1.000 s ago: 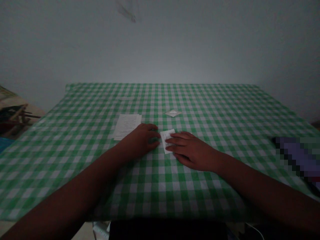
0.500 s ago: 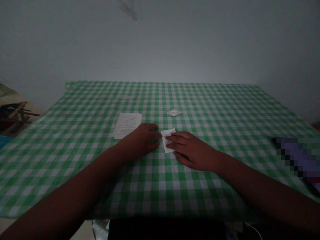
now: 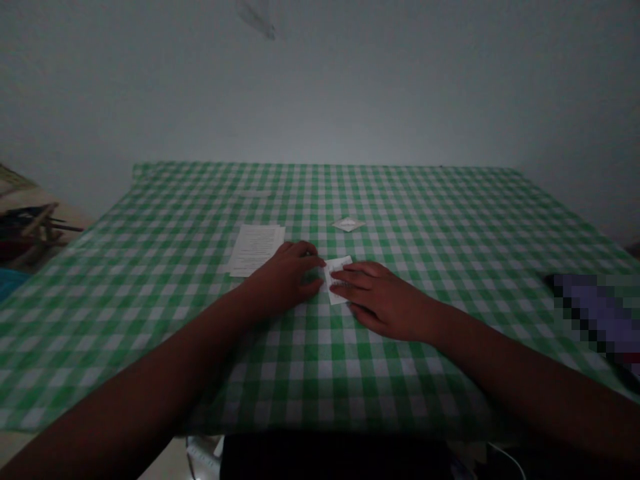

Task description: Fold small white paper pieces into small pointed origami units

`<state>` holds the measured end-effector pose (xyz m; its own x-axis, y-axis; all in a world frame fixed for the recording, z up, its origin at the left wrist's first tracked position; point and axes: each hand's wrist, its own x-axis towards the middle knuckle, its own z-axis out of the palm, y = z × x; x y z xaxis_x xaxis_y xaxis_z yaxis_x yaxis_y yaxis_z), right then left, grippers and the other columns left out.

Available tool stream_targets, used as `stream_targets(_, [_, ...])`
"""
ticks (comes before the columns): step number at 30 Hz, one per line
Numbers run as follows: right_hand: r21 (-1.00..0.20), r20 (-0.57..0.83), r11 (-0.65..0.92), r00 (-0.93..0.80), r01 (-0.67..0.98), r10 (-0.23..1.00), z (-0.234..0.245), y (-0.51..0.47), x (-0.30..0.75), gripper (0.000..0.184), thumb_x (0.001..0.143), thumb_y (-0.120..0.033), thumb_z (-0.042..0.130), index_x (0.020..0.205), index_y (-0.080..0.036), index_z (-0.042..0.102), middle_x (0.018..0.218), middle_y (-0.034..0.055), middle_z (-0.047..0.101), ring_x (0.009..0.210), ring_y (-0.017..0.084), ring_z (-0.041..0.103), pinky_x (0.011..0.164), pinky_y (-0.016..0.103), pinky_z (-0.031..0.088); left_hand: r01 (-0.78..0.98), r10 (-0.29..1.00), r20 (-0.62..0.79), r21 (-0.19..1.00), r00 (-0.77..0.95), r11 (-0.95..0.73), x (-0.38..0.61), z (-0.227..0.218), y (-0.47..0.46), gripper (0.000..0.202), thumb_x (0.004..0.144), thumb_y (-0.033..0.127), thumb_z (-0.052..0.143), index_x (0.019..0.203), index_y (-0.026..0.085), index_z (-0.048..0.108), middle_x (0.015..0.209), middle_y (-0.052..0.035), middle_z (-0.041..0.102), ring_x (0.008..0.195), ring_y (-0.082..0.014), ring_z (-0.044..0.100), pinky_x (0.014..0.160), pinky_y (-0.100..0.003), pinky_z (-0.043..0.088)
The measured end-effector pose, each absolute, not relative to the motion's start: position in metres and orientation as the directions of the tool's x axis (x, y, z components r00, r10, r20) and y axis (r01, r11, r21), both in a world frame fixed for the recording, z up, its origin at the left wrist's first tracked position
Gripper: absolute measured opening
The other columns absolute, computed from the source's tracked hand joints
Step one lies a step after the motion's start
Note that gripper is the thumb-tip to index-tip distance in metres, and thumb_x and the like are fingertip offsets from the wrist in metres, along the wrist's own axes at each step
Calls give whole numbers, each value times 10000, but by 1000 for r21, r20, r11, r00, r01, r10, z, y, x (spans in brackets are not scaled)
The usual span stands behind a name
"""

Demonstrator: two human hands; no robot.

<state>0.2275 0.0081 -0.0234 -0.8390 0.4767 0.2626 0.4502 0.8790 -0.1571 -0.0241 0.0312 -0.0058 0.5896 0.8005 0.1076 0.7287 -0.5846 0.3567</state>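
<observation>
A small piece of printed white paper (image 3: 338,262), which looks folded, lies on the checked tablecloth in front of me. My right hand (image 3: 383,293) rests on it with fingers spread, covering its right part. At its left edge is my left hand (image 3: 295,270), fingers apart and the index fingertip at or near the paper's upper left corner. Behind my left hand lies a stack of printed sheets (image 3: 254,247), partly hidden by the hand. Farther back sits a diamond-shaped folded paper (image 3: 349,224).
A green and white checked tablecloth (image 3: 300,387) covers the table, which reaches back to a plain wall (image 3: 320,100). A dark device with a blurred-out screen (image 3: 593,307) lies at the right edge. Wooden items (image 3: 43,220) stand on the floor at left.
My left hand has lifted its knuckles slightly and shifted a little right towards the paper. My right hand stays almost still on the paper.
</observation>
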Motion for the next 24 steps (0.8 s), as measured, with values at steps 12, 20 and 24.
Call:
stream_targets(12, [-169,304,896,-843,411,444,-28,11,227,343,974,-213,486,1284,-184,630,1373,84,610,1358,243,464,1136,467,387,719,795,122,363,594,-593,-24,-5,26,460,785,420,715,1183,196,659,1280,-107,538,1173,-283,502,1035,-454,443])
stream_targets(20, [-178,362,895,-819,409,446,-28,10,226,282,966,-188,506,1184,-143,680,1281,86,675,1307,240,525,1128,450,417,740,805,76,351,588,-573,-23,-5,26,502,792,458,707,1214,194,641,1314,-109,517,1204,-289,487,1066,-454,425])
stream_targets(24, [-187,364,900,-823,393,435,-29,11,226,267,946,-187,547,1169,-161,692,1276,79,680,1306,240,527,1111,468,434,744,806,43,356,591,-565,-24,-4,26,515,796,457,706,1237,202,629,1335,-108,504,1215,-286,479,1069,-449,422])
